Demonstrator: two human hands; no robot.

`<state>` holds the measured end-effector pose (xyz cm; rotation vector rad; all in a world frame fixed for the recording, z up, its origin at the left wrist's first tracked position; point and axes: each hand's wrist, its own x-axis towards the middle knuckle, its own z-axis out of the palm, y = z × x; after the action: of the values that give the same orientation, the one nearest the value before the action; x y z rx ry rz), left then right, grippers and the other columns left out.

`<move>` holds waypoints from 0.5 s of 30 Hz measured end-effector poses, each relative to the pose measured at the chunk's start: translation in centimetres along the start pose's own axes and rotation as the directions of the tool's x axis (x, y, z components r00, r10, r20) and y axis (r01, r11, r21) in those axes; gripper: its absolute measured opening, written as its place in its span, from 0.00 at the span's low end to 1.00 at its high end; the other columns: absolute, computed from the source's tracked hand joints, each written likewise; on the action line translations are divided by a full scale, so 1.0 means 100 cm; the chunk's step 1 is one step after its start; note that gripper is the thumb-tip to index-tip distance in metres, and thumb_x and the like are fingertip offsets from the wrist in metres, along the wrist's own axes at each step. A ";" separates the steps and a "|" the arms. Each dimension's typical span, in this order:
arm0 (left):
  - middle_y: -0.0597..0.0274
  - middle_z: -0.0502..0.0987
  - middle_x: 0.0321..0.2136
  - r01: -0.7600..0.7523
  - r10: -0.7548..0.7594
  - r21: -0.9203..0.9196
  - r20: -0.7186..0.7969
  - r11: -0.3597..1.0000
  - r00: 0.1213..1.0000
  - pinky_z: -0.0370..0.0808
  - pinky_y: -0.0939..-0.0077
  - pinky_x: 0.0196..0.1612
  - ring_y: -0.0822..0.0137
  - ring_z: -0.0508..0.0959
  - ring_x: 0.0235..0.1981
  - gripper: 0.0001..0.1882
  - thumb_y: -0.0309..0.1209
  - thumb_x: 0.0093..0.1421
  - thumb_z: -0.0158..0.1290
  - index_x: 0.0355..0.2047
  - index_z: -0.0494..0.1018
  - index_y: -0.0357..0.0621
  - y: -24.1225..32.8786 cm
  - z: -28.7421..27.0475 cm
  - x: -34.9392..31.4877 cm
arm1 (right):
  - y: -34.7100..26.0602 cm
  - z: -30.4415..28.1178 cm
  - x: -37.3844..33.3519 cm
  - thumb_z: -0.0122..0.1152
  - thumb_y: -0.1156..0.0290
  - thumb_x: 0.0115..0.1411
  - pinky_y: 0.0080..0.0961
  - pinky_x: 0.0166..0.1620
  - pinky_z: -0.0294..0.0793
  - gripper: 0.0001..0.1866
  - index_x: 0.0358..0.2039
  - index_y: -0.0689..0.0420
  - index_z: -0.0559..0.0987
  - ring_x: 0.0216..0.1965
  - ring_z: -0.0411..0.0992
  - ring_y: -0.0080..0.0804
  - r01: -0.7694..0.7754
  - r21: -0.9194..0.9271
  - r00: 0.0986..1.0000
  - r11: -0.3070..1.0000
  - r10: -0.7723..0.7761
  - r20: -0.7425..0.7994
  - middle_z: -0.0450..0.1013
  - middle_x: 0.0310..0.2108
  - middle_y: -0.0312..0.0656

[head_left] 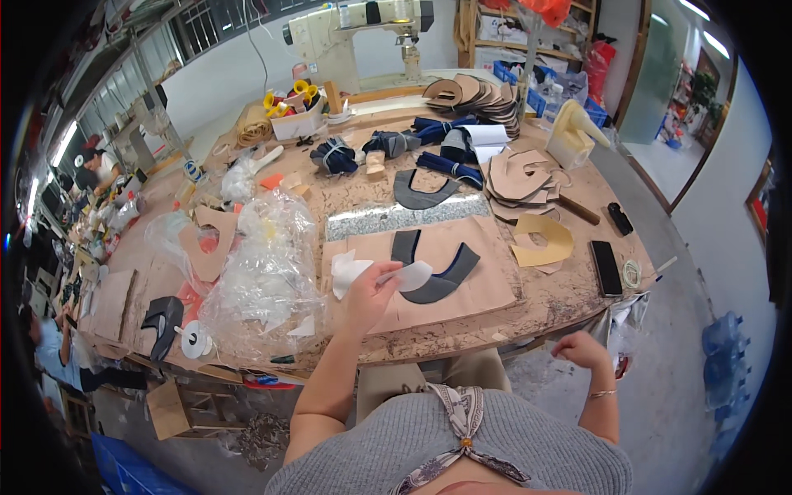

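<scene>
My left hand (369, 299) pinches a thin, whitish, rounded piece (407, 276) between thumb and fingers. That piece reaches over the left side of a dark grey U-shaped cut piece (450, 280) with blue along its inner edge. Beneath lies a flat tan sheet (388, 315). Left of my hand is a crumpled white scrap (348, 272). A second grey U-shaped piece (423, 196) rests farther back, by a speckled stone slab (404, 216). My right hand (584, 350) hovers off the table's front edge, its fingers curled, with nothing visible in them.
Clear plastic bags (268, 247) spread over the left. On the right are a yellow U-shaped template (543, 241), a phone (606, 268), a wooden-handled tool (579, 209) and stacked tan templates (520, 177). A sewing machine (359, 49) stands behind. Another person (54, 351) is far left.
</scene>
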<state>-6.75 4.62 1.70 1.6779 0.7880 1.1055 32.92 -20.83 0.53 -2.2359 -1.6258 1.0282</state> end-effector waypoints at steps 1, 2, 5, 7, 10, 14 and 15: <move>0.57 0.78 0.39 0.029 -0.032 0.054 0.060 0.998 0.998 0.74 0.78 0.38 0.69 0.78 0.36 0.13 0.26 0.63 0.50 0.48 0.72 0.38 0.006 0.005 0.009 | 0.022 0.017 -0.003 0.57 0.74 0.49 0.31 0.39 0.76 0.10 0.31 0.55 0.84 0.31 0.78 0.38 -0.016 -0.102 0.998 0.995 0.009 -0.066 0.79 0.28 0.46; 0.57 0.79 0.39 0.057 -0.070 0.111 0.111 0.992 0.991 0.74 0.78 0.38 0.69 0.78 0.36 0.13 0.26 0.63 0.50 0.48 0.72 0.38 0.010 0.009 0.011 | 0.043 0.033 0.001 0.57 0.73 0.48 0.34 0.40 0.76 0.11 0.31 0.55 0.84 0.32 0.77 0.42 -0.032 -0.207 0.992 0.978 0.006 -0.124 0.79 0.29 0.48; 0.53 0.80 0.36 0.124 -0.146 0.320 0.046 0.939 0.988 0.75 0.74 0.39 0.65 0.80 0.34 0.12 0.26 0.61 0.52 0.45 0.73 0.41 0.013 0.016 0.008 | 0.055 0.054 0.017 0.57 0.69 0.50 0.39 0.42 0.75 0.10 0.31 0.55 0.84 0.35 0.76 0.47 -0.230 -0.238 0.973 0.944 0.223 -0.056 0.78 0.31 0.50; 0.53 0.81 0.34 0.164 -0.177 0.322 0.012 0.932 0.984 0.74 0.76 0.38 0.68 0.79 0.33 0.12 0.27 0.60 0.52 0.45 0.74 0.40 0.012 0.026 -0.005 | 0.051 0.060 0.016 0.59 0.67 0.50 0.38 0.41 0.75 0.09 0.30 0.55 0.84 0.35 0.76 0.47 -0.203 -0.280 0.977 0.938 0.174 -0.125 0.78 0.30 0.50; 0.58 0.80 0.35 0.201 -0.203 0.216 -0.013 0.956 0.979 0.73 0.80 0.37 0.72 0.78 0.34 0.11 0.24 0.61 0.52 0.44 0.75 0.39 0.015 0.040 -0.026 | 0.008 0.054 0.017 0.61 0.66 0.52 0.35 0.40 0.75 0.09 0.30 0.56 0.84 0.34 0.77 0.42 0.038 -0.233 0.997 0.972 -0.052 -0.053 0.78 0.30 0.49; 0.65 0.78 0.36 0.145 -0.144 -0.047 0.005 0.988 0.990 0.73 0.84 0.37 0.77 0.77 0.34 0.11 0.21 0.61 0.53 0.44 0.75 0.39 0.017 0.050 -0.035 | -0.093 0.042 0.035 0.59 0.66 0.60 0.25 0.36 0.75 0.10 0.35 0.60 0.81 0.30 0.76 0.29 0.289 0.450 0.952 0.845 -0.304 -0.042 0.78 0.28 0.42; 0.66 0.78 0.37 0.114 -0.114 -0.100 0.010 0.988 0.993 0.73 0.85 0.37 0.78 0.76 0.34 0.11 0.21 0.61 0.53 0.44 0.75 0.39 0.022 0.049 -0.035 | -0.117 0.047 0.045 0.57 0.66 0.62 0.21 0.35 0.74 0.11 0.37 0.60 0.80 0.29 0.75 0.22 0.284 0.670 0.949 0.686 -0.302 -0.093 0.78 0.28 0.39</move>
<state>-3.52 -0.93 1.92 1.5316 0.8023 1.0445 21.74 -13.49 1.36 -1.4250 -1.2566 1.2880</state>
